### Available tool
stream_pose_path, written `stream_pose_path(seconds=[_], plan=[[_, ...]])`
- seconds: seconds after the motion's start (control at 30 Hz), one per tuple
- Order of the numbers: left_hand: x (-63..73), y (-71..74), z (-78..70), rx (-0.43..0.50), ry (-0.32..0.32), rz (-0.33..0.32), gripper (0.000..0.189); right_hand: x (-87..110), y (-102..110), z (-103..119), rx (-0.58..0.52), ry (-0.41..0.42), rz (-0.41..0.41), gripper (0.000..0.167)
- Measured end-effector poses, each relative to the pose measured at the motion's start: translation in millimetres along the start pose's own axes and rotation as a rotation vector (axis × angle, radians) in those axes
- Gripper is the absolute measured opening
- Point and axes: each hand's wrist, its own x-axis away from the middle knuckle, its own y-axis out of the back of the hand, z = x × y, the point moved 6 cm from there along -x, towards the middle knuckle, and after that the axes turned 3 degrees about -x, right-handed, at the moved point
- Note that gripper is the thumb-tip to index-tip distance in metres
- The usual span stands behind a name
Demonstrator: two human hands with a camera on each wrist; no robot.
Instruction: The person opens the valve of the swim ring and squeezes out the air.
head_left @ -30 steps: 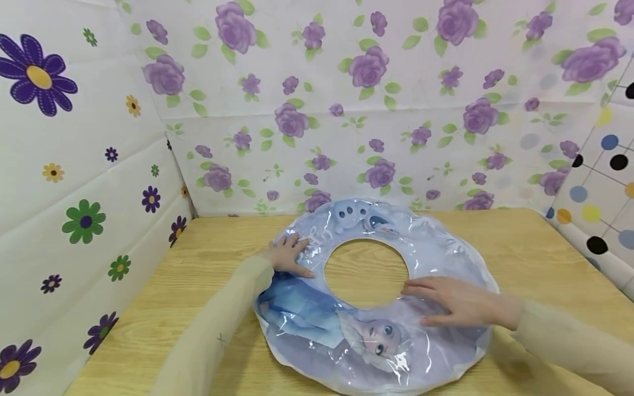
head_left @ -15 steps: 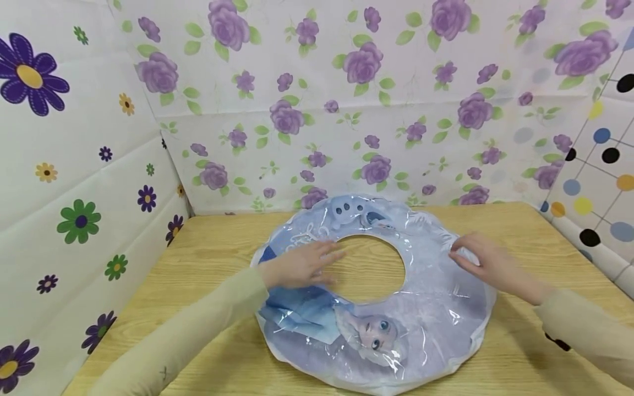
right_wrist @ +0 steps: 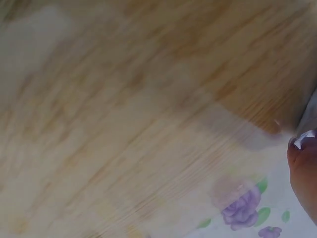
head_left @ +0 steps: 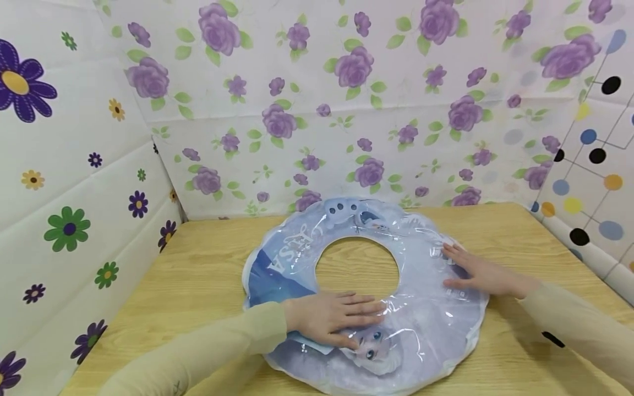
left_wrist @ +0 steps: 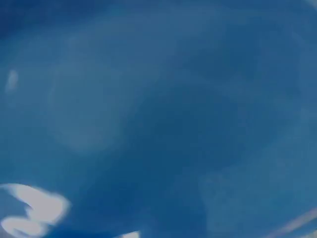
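Note:
An inflated swim ring, pale blue and lilac with a cartoon figure and white lettering, lies flat on the wooden table. My left hand rests palm down with straight fingers on its near left part, over the printed figure, fingertips just below the centre hole. On the ring's right side my right hand lies with fingers extended, touching the top near the outer edge. The left wrist view is filled by the ring's blue film, very close and blurred. At the right edge of the right wrist view part of my right hand shows.
The wooden table extends to both sides of the ring. Behind it hangs a white cloth with purple roses. A daisy-print cloth stands at the left, a dotted cloth at the right. A dark mark shows beside my right sleeve.
My left hand has moved from the ring's upper left to its near part, below the hole. My right hand lifted from beside the hole and came down farther right. The ring stays in place.

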Motion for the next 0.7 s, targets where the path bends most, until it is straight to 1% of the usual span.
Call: stream_pose_path(seconds=[0.07,0.17,0.27,0.33,0.4,0.47,0.53,0.6,0.63,0.7], plan=[[0.7,-7.4,-2.9,-0.03,-0.023,0.007,0.068,-0.2,-2,1,0.023,-0.004,0.013,0.084],[1.0,-11.1,-4.5,-0.032,-0.033,-0.002,0.069,1.6,-3,5,0.044,0.008,0.009,0.083],[2.9,-7.7,-3.5,0.019,-0.018,-0.024,0.072,4.1,-2,8,0.046,0.025,-0.01,0.082],[6.9,-1.3,0.5,0.078,0.026,-0.051,0.073,5.2,1,9,0.026,0.019,-0.024,0.082],[14.0,6.3,9.1,0.131,0.097,-0.093,0.072,5.6,5,10,0.005,0.012,-0.041,0.081],[24.9,13.8,23.2,0.167,0.211,-0.139,0.07,4.6,13,13,-0.009,0.024,-0.063,0.078],[40.0,19.5,42.7,0.175,0.342,-0.185,0.069,3.3,23,16,-0.009,0.045,-0.097,0.075],[59.6,23.8,64.4,0.158,0.478,-0.222,0.069,1.8,35,19,0.03,0.065,-0.136,0.073],[71.2,25.6,75.6,0.135,0.555,-0.228,0.069,1.1,41,19,0.054,0.066,-0.158,0.071],[96.7,28.1,97.1,0.099,0.682,-0.242,0.07,0.4,55,19,0.103,0.041,-0.196,0.071]])
